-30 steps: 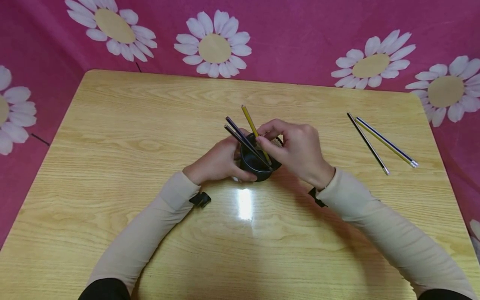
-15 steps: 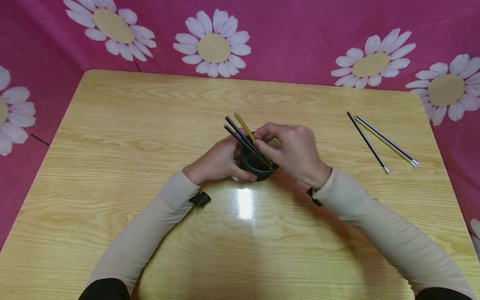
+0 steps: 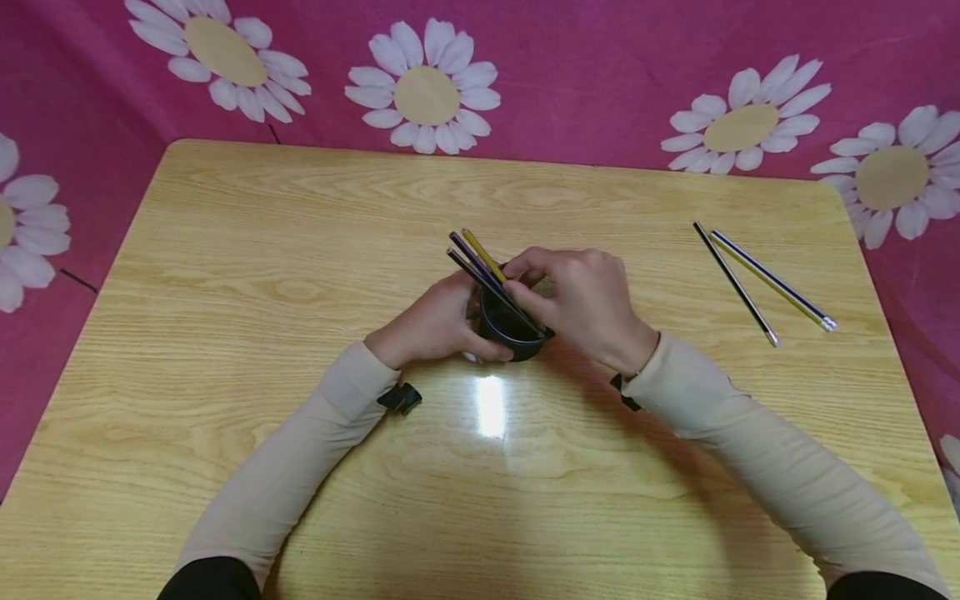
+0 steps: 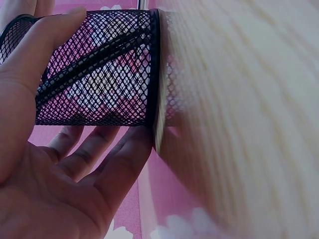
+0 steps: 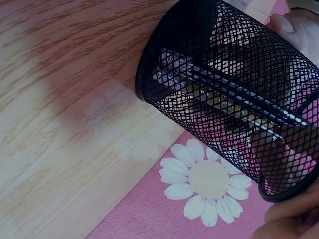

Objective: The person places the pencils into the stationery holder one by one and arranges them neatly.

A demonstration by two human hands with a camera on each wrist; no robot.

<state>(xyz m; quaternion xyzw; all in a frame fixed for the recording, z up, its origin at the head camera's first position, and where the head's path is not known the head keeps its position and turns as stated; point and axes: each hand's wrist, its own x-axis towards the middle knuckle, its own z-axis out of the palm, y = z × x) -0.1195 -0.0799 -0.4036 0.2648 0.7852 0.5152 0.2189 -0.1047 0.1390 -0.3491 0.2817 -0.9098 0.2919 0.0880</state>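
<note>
A black mesh pencil cup (image 3: 513, 348) stands upright on the table, near its middle. My left hand (image 3: 438, 323) grips the cup's left side, thumb in front and fingers behind, as the left wrist view of the cup (image 4: 112, 94) also shows. Two dark pencils (image 3: 467, 263) lean out of it toward the back left. Beside them a yellow pencil (image 3: 480, 252) slants the same way, pinched between the thumb and index finger of my right hand (image 3: 585, 296) at the rim. Through the mesh in the right wrist view, the yellow pencil's lower part (image 5: 214, 101) shows inside.
To the right on the wooden table (image 3: 300, 217) lie a black pencil (image 3: 738, 283) and a pair of striped pencils (image 3: 776, 281), blue-white and yellow, side by side. A pink cloth with white daisies (image 3: 585, 92) hangs behind the table's back edge.
The yellow pencil has sunk lower into the cup and tipped left against the dark pencils. My right hand has moved slightly left with it; the left hand keeps its hold on the cup.
</note>
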